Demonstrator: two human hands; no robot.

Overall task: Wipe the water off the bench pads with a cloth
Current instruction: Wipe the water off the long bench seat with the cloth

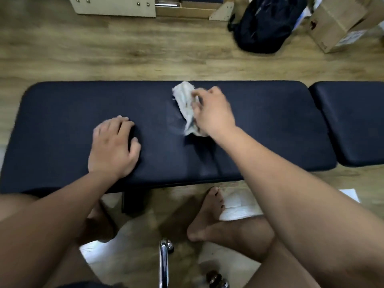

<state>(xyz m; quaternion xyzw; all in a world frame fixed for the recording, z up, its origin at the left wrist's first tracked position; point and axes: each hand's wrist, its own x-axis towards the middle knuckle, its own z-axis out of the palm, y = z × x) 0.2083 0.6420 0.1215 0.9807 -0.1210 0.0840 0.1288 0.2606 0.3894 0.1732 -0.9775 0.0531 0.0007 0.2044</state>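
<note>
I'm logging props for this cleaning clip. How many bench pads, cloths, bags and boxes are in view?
Bench pads: 2
Cloth: 1
Backpack: 1
Box: 1
Total: 5

cloth: pale, crumpled, on the long pad's far side.
long pad: dark navy, flat, faint smear beside the cloth.
short pad: navy, just beside its right end.
</note>
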